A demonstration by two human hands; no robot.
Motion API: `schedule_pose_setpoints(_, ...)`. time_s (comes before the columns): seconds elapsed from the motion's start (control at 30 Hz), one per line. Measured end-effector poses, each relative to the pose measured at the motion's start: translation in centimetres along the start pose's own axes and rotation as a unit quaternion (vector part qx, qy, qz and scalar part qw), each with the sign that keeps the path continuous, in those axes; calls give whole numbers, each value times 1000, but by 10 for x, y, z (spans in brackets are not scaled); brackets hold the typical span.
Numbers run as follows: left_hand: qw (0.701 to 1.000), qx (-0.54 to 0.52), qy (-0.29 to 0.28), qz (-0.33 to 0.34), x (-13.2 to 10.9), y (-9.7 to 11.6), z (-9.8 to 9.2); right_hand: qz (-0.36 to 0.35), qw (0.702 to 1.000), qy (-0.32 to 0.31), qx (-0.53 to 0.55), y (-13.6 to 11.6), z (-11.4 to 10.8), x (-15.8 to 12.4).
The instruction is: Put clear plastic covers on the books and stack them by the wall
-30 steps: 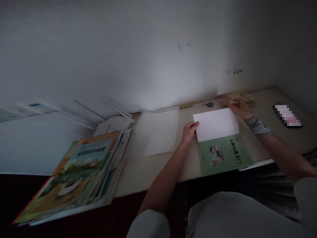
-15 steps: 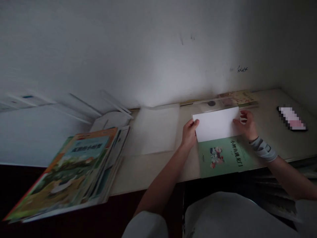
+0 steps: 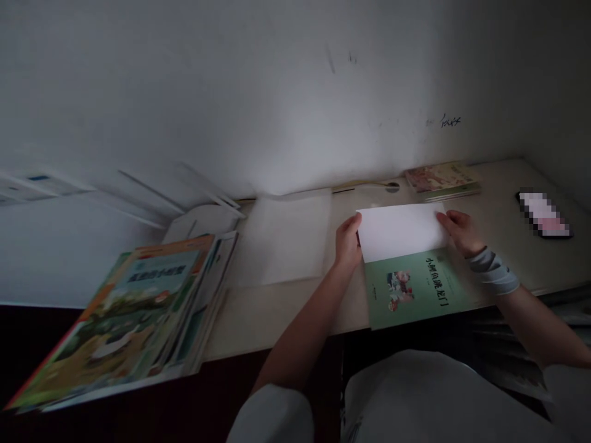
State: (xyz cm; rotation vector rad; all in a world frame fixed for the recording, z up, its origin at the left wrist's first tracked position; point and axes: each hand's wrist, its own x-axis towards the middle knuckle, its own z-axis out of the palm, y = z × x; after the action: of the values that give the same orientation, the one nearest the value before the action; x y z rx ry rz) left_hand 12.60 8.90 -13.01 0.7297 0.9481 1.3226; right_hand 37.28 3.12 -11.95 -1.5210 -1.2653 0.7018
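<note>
A blank white sheet of paper lies across the upper part of a green book at the desk's front edge; whether the two are joined I cannot tell. My left hand is closed on the sheet's left edge, thumb on top and fingers underneath. At the opposite end, my right hand pinches the top right corner, its wrist wrapped in a grey band. The book's cover shows dark characters and a small coloured picture, turned sideways.
A stack of picture books stands at the left. Beside it lies a translucent sheet. Near the wall are thin books and a round desk hole. A phone rests on the right of the desk.
My right hand's fingers have closed at the sheet's right corner. A clear, shiny strip behind the sheet no longer shows, uncovering the desk hole. The view has shifted slightly.
</note>
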Motion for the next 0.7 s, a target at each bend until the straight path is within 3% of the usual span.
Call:
schedule_pose_setpoints(0.13, 999, -28, 10, -41, 7, 3, 3, 7, 997, -71, -5, 5, -9, 1)
schedule_pose_setpoints(0.3, 988, -24, -14, -153, 10, 20, 4, 27, 984, -172, -26, 8, -18, -4)
schedule_pose_setpoints(0.4, 987, 24, -24, -158, 11, 28, 4, 30, 969, -225, -95, 10, -17, -9)
schedule_pose_setpoints(0.47, 987, 68, -31, -141, 11, 29, 3, 24, 963, -226, -144, 12, -13, -12)
schedule_pose_setpoints(0.6, 986, 121, -32, -107, 9, 25, 0, 13, 960, -163, -228, 15, -4, -20)
schedule_pose_setpoints(0.7, 982, 127, -71, -116, 1, 22, -9, -3, 958, -131, -256, 16, 1, -25)
